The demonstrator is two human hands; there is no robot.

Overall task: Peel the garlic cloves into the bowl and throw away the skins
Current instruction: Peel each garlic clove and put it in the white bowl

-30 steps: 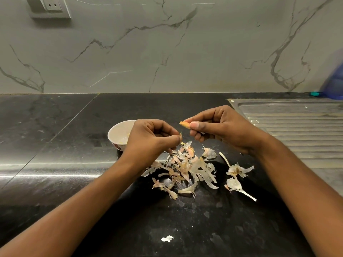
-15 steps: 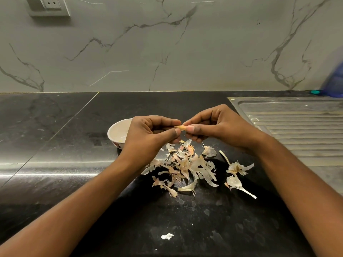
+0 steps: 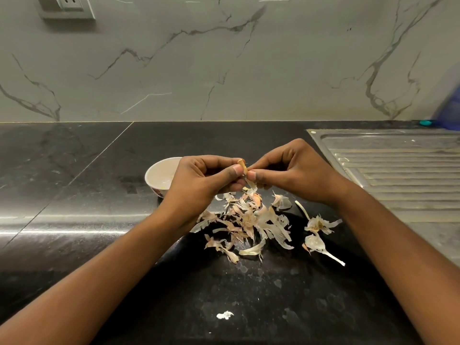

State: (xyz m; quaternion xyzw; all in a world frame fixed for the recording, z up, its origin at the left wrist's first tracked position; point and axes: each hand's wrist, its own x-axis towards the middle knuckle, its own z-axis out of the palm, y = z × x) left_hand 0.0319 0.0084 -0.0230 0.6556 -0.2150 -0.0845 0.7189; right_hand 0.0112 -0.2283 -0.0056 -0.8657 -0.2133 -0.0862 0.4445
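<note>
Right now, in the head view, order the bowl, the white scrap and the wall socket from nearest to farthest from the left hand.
1. bowl, just left of the left hand.
2. white scrap, front of the counter.
3. wall socket, upper left wall.

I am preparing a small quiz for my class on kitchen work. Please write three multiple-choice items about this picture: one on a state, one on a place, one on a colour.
1. How is the garlic clove held?
A. Pinched by the left hand and the right hand together
B. By the right hand only
C. It lies loose, with no hand on it

2. Where on the counter does the bowl stand?
A. Right of the right hand
B. Left of the left hand, partly hidden by it
C. Between the forearms, near the camera

3. What colour is the inside of the bowl?
A. Black
B. White
C. Blue

Answers:
1 A: the thumb and forefinger of each hand meet on the clove.
2 B: its rim shows beside the left knuckles.
3 B: its inner wall is plainly white.
</note>
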